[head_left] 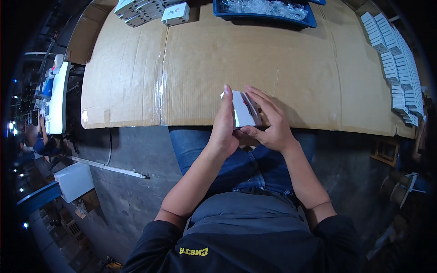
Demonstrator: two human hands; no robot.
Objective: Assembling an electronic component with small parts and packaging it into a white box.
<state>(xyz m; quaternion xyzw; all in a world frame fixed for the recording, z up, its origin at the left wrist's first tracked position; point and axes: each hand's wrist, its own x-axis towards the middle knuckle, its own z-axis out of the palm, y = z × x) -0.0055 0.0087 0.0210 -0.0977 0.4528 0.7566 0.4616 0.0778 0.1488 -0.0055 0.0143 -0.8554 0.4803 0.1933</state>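
Note:
A small white carton box [243, 110] with a red mark on its face is held upright over the near edge of the cardboard-covered table [191, 73]. My left hand [223, 125] grips its left side, thumb pointing up along the edge. My right hand [268, 123] cups the right side and bottom, fingers spread along its face. Both hands hold the same box above my lap.
More white boxes [150, 10] are piled at the far left of the table. A blue tray [266, 11] with clear plastic bags sits at the far middle. Rows of small white boxes [396, 63] line the right edge. A white box [73, 181] lies on the floor at left.

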